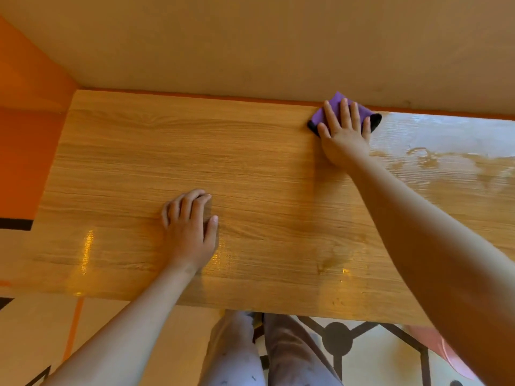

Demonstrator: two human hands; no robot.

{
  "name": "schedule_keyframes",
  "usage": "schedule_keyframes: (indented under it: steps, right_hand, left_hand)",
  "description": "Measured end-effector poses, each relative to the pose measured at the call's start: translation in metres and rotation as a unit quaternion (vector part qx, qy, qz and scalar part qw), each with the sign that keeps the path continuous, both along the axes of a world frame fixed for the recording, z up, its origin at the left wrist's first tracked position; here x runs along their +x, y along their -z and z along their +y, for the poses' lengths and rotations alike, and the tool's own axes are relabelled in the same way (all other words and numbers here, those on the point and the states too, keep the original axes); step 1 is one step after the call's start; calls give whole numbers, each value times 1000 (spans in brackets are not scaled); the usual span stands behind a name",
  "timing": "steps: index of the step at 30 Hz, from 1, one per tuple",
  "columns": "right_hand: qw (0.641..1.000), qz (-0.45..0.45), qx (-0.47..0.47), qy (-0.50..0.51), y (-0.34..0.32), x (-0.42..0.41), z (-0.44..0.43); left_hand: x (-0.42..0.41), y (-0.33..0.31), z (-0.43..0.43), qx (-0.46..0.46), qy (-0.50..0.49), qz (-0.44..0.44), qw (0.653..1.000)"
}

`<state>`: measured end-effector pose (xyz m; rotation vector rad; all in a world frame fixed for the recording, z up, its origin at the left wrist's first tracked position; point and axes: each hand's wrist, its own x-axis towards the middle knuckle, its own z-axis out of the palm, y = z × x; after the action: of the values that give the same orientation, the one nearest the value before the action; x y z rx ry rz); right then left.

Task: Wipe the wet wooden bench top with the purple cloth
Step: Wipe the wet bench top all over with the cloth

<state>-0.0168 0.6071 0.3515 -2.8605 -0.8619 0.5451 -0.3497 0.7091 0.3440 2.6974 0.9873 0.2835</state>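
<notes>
The wooden bench top (250,168) fills the middle of the head view, its far edge against a beige wall. My right hand (344,135) lies flat with straight fingers on the folded purple cloth (319,117), pressing it onto the bench near the far edge. A shiny wet patch (446,151) spreads over the bench to the right of the cloth. My left hand (191,227) rests on the bench nearer to me, fingers loosely bent, holding nothing.
A beige wall (278,45) rises behind the bench and an orange wall (25,121) stands at the left. Below the near edge are my legs (250,355), a patterned tiled floor (370,355) and something pink (457,355) at the right.
</notes>
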Motion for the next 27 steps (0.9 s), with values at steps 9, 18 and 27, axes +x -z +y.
schedule_keyframes:
  steps: [9, 18, 27]
  right_hand:
    - [999, -8, 9, -51, -2, -196, -133]
    - [1000, -17, -4, -10, 0, -239, -155]
    - [998, -5, -6, 61, -1, -182, -109]
  left_hand:
    - [-3, 2, 2, 12, 12, 13, 1000]
    - [-2, 4, 3, 13, 26, 7, 1000]
    - [-4, 8, 3, 10, 26, 3, 1000]
